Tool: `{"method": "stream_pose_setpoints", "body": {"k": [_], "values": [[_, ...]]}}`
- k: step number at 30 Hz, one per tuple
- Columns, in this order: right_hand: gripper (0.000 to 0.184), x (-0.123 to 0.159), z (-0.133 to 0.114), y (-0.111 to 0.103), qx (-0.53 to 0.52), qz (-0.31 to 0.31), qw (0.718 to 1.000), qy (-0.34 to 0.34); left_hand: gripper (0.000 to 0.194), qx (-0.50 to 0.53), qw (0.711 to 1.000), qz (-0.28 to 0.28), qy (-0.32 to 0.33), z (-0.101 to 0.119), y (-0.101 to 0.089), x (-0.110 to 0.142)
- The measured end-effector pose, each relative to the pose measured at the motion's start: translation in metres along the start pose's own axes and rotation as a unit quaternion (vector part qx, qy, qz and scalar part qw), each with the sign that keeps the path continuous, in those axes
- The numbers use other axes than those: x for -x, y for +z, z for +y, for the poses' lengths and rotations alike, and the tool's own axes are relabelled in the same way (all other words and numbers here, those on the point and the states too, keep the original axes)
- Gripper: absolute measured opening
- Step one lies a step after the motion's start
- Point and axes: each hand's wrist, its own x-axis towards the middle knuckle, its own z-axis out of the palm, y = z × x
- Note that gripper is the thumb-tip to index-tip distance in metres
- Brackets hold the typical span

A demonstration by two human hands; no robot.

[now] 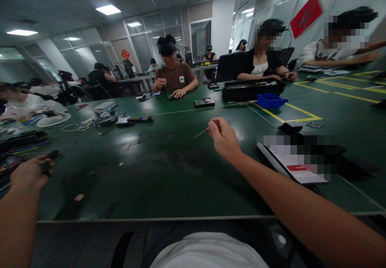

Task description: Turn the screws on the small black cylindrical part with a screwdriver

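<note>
My right hand [224, 139] is closed around a small screwdriver [200, 133] with a red handle. Its thin metal shaft points left above the green table [169, 187]. At the far left, my left hand [30, 172] is closed on a dark part [47, 162] that I cannot name exactly. Dark pieces and coloured wires [30, 148] lie just beyond that hand.
A printed booklet [294, 167] and black pieces [352, 163] lie on the right. Farther back are a blue bin [269, 100], a long black casing [251, 90], a hard drive [204, 102] and a marker pen [140, 119]. Several people work around the table.
</note>
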Motion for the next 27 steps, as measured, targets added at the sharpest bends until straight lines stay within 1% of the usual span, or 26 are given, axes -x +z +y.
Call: {"method": "stream_pose_setpoints", "body": {"k": [1, 4, 7, 9, 11, 13, 15, 17, 20, 22, 23, 25, 27], "values": [[0.026, 0.000, 0.000, 0.000, -0.001, -0.001, 1.000, -0.001, 0.016, 0.028, 0.999, 0.003, -0.019, 0.001, 0.006, 0.002], [0.027, 0.001, 0.001, 0.001, -0.006, -0.003, 1.000, 0.001, 0.028, 0.064, 0.997, -0.033, -0.039, 0.008, 0.028, 0.011], [0.026, 0.001, 0.001, 0.001, -0.017, -0.010, 1.000, 0.007, 0.037, 0.077, 0.991, -0.110, -0.024, 0.019, 0.057, 0.029], [0.023, 0.001, 0.001, 0.001, -0.025, -0.019, 0.999, 0.008, 0.038, 0.096, 0.980, -0.176, -0.008, 0.028, 0.079, 0.050], [0.019, 0.001, 0.001, 0.001, -0.032, -0.027, 0.999, 0.005, 0.037, 0.119, 0.963, -0.243, 0.009, 0.036, 0.103, 0.075], [0.018, 0.001, 0.000, 0.001, -0.032, -0.027, 0.999, 0.004, 0.037, 0.138, 0.936, -0.323, 0.028, 0.042, 0.129, 0.106], [0.021, 0.001, -0.001, 0.000, -0.023, -0.022, 0.999, 0.008, 0.037, 0.145, 0.916, -0.372, 0.039, 0.045, 0.155, 0.138], [0.025, 0.000, -0.003, -0.002, -0.007, -0.020, 1.000, 0.014, 0.036, 0.146, 0.885, -0.439, 0.048, 0.046, 0.179, 0.172], [0.029, 0.000, -0.005, -0.003, 0.018, -0.017, 0.999, 0.022, 0.032, 0.135, 0.848, -0.507, 0.073, 0.045, 0.209, 0.219], [0.029, -0.001, -0.006, -0.003, 0.014, -0.010, 0.999, 0.028, 0.027, 0.101, 0.840, -0.522, 0.105, 0.044, 0.222, 0.245], [0.028, -0.001, -0.006, -0.003, 0.001, -0.003, 1.000, 0.030, 0.028, 0.076, 0.839, -0.524, 0.123, 0.044, 0.227, 0.255], [0.026, -0.001, -0.006, -0.002, -0.039, 0.011, 0.999, 0.034, 0.040, 0.015, 0.839, -0.519, 0.164, 0.041, 0.233, 0.271], [0.024, -0.002, -0.005, -0.001, -0.078, 0.025, 0.996, 0.036, 0.057, -0.026, 0.835, -0.507, 0.210, 0.035, 0.236, 0.277]]}}
